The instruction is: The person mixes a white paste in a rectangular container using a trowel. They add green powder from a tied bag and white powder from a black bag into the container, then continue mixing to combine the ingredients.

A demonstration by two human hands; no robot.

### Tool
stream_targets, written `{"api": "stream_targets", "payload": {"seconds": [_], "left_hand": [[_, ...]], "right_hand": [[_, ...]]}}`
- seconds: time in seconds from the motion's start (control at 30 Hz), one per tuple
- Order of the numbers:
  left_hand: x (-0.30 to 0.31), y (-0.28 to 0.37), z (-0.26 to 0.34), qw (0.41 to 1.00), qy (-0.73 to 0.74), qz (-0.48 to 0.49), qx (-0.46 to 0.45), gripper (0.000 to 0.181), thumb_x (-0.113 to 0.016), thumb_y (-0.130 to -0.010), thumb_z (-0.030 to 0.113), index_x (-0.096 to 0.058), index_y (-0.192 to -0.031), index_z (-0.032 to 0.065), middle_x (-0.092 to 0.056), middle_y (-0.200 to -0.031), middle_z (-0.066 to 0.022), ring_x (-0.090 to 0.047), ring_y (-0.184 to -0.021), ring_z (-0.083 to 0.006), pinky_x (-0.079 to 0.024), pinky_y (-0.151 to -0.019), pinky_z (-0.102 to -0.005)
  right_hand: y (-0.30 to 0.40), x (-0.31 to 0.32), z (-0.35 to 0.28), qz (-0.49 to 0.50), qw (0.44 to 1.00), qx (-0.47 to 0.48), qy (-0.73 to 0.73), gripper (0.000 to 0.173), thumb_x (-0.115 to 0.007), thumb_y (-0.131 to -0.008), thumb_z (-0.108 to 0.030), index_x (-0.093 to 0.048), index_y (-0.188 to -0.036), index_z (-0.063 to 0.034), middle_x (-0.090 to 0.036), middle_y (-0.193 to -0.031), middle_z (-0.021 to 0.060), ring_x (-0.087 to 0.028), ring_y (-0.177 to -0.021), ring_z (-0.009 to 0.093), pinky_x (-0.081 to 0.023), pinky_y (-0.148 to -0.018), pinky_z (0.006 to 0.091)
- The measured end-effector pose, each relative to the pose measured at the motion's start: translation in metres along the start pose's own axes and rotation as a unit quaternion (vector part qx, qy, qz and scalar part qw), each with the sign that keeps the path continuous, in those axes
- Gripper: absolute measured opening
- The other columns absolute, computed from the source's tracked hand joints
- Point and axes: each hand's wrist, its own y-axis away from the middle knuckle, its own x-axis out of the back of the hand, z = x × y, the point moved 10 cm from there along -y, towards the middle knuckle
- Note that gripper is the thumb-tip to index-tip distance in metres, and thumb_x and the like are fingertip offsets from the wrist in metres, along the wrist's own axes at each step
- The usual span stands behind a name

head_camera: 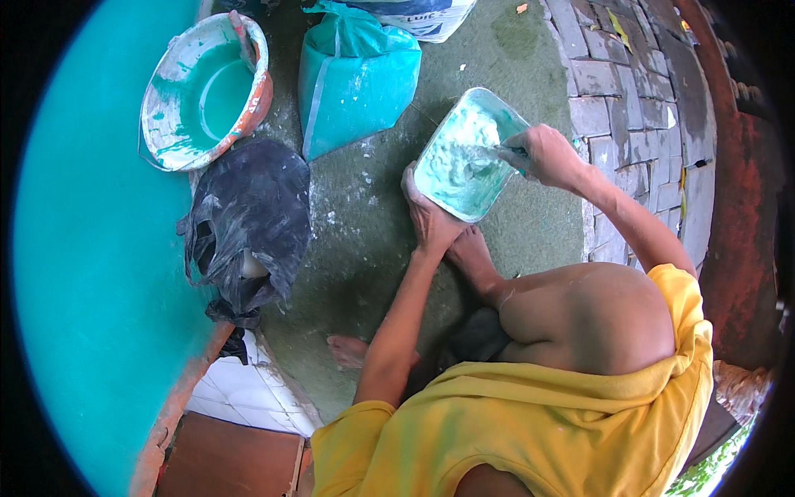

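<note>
My left hand grips the near left rim of a rectangular tub, tilting it above the concrete floor close to my bare foot. Inside the tub lies a thick, lumpy white and pale-green paste, smeared up the walls. My right hand reaches over the tub's right side, its fingers closed on the handle of a mixing tool. The tool's working end sits in the paste, so its exact kind is hidden.
A paint-stained bucket with green liquid stands by the turquoise wall. Near it are a tied green sack, a white printed sack and a black plastic bag. Grey paving borders the floor on the right.
</note>
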Motion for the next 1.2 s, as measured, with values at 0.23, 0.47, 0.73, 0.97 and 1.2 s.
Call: {"api": "stream_targets", "payload": {"seconds": [0.23,0.47,0.73,0.97,1.2], "left_hand": [[0.003,0.001,-0.005,1.0,0.001,-0.01,0.012,0.14,-0.096,-0.047,0.031,0.001,-0.141,-0.0034,-0.038,-0.132,-0.0282,-0.047,-0.119,-0.04,-0.036,-0.104,-0.0507],[0.001,0.0,-0.005,1.0,-0.01,-0.009,0.013,0.14,-0.096,-0.047,0.031,0.002,-0.141,-0.0045,-0.038,-0.132,-0.0282,-0.045,-0.121,-0.0399,-0.035,-0.106,-0.0497],[0.001,0.002,-0.012,0.999,-0.026,-0.016,0.035,0.141,-0.094,-0.047,0.039,0.001,-0.142,-0.0037,-0.035,-0.133,-0.0282,-0.04,-0.122,-0.0436,-0.031,-0.107,-0.0526],[0.011,-0.011,-0.005,0.998,-0.052,-0.038,0.017,0.144,-0.095,-0.048,0.037,0.005,-0.143,-0.0033,-0.034,-0.134,-0.0295,-0.041,-0.124,-0.042,-0.031,-0.108,-0.0521],[0.012,-0.019,0.006,0.997,-0.058,-0.046,-0.009,0.141,-0.094,-0.049,0.039,0.003,-0.143,-0.001,-0.031,-0.135,-0.0279,-0.038,-0.126,-0.0423,-0.032,-0.106,-0.0531]], "right_hand": [[0.007,0.019,0.029,0.001,0.994,-0.097,0.058,0.026,-0.063,-0.091,-0.029,-0.071,-0.093,-0.0047,-0.062,-0.067,0.0187,-0.06,-0.062,0.037,-0.048,-0.06,0.0452],[0.02,0.02,0.014,0.016,0.979,-0.108,0.171,0.024,-0.059,-0.09,-0.014,-0.066,-0.113,-0.0113,-0.065,-0.071,0.0149,-0.066,-0.065,0.031,-0.052,-0.054,0.0426],[0.038,-0.051,-0.041,-0.026,0.981,0.023,0.191,0.056,-0.055,-0.081,-0.001,-0.042,-0.135,0.0022,-0.059,-0.086,0.0192,-0.064,-0.068,0.034,-0.052,-0.057,0.0437],[0.059,-0.006,-0.047,-0.051,0.989,0.031,0.138,0.032,-0.062,-0.082,-0.008,-0.062,-0.113,-0.0031,-0.064,-0.078,0.0152,-0.065,-0.068,0.033,-0.052,-0.057,0.0426],[0.035,-0.009,-0.046,-0.055,0.997,0.056,0.028,0.017,-0.068,-0.084,-0.016,-0.069,-0.098,-0.0062,-0.067,-0.071,0.0151,-0.066,-0.066,0.033,-0.052,-0.06,0.0417]]}}
